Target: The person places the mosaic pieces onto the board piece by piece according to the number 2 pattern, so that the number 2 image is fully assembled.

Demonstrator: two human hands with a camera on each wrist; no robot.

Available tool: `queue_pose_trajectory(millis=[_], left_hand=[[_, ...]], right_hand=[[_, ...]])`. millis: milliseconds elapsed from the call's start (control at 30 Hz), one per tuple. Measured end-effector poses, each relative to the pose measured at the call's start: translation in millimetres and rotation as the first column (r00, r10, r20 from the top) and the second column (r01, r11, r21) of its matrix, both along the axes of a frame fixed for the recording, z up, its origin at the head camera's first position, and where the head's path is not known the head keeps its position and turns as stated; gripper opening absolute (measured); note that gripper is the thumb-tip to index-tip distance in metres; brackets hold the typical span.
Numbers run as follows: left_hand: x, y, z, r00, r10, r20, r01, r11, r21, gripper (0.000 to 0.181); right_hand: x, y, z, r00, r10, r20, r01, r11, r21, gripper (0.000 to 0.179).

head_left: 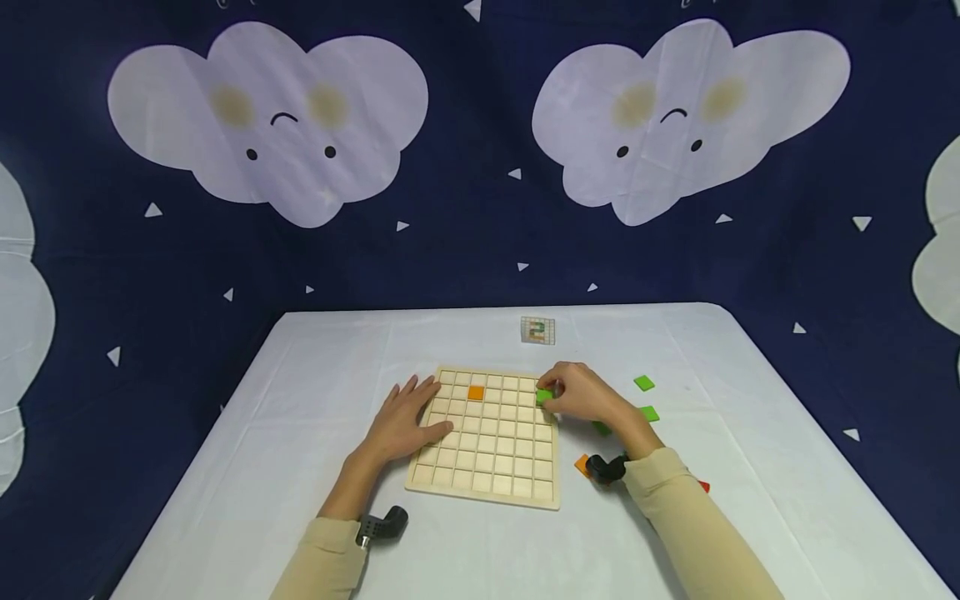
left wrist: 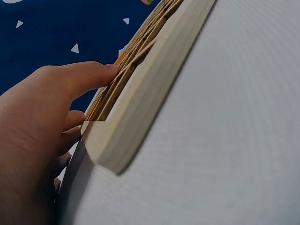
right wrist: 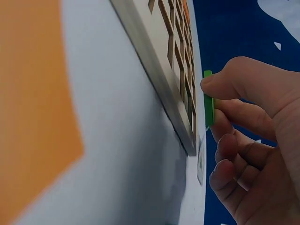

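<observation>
A wooden grid board [head_left: 480, 487] lies on the white table, its squares bare but for an orange tile [head_left: 476, 392] in an upper row. My left hand [head_left: 401, 422] rests on the board's left edge with fingers spread, the thumb [left wrist: 96, 77] reaching over the rim. Thumb and fingers of my right hand [head_left: 581, 392] pinch a green tile [right wrist: 209, 99] at the board's upper right edge. In the right wrist view that tile is held edge-on, just above the grid.
Behind the board lies a small pattern card [head_left: 537, 331]. Loose green tiles [head_left: 644, 382] lie to the right, with an orange tile [head_left: 582, 465] and a red tile [head_left: 704, 486] partly hidden by my right arm. A dark blue cloth with clouds [head_left: 480, 250] hangs behind the table.
</observation>
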State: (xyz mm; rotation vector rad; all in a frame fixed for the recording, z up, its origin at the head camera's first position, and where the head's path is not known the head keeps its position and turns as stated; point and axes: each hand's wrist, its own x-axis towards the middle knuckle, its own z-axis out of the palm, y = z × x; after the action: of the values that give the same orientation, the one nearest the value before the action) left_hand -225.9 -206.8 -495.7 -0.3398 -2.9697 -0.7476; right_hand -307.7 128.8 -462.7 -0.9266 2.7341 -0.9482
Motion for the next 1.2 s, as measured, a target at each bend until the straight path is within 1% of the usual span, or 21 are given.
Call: queue_pose_trajectory(millis=[200,333,567,733,933,1100,1200], left_hand=[[0.0,-0.3,-0.8,1.000,-0.002,-0.003,0.002,1.000,-0.003,0.084],[-0.3,-0.4,-1.0,1.000,0.001,-0.009,-0.001,1.000,-0.007,0.084],[-1.6,0.0,-1.9,1.000,0.003,-0.009,-0.004,1.000,-0.010,0.084],[-3.0,0.8,-1.6,1.000,0.007,0.010,-0.007,1.000,-0.017,0.084],[-3.3,2.6,-0.5,1.000,-0.001,-0.013,0.001,1.000,-0.010,0.083],[-0.7,3.4,-0.1,1.000,-0.011,0.004,0.011,1.000,-0.001,0.084],[-0.2,3.7,1.8,1.000,0.002,-0.005,-0.002,1.000,0.009,0.083]], right_hand=[[-3.0,-13,-0.5,0.999,0.028,-0.028,-0.028,1.000,-0.003,0.029],[-5.5,-23,-1.9,0.999,0.038,-0.026,-0.039,0.999,-0.016,0.028],[-11.1,-39,-8.5,0.997,0.065,-0.032,-0.065,0.998,0.011,0.027],[-12.3,-46,-9.1,0.998,0.056,-0.014,-0.056,0.998,0.011,0.028],[-10.7,-51,-5.9,0.997,0.071,-0.014,-0.071,0.997,-0.013,0.026],[-10.3,-55,-7.3,0.997,0.079,0.010,-0.079,0.997,-0.001,0.025],[-11.6,-59,-7.6,0.996,0.092,0.015,-0.092,0.996,-0.001,0.026]])
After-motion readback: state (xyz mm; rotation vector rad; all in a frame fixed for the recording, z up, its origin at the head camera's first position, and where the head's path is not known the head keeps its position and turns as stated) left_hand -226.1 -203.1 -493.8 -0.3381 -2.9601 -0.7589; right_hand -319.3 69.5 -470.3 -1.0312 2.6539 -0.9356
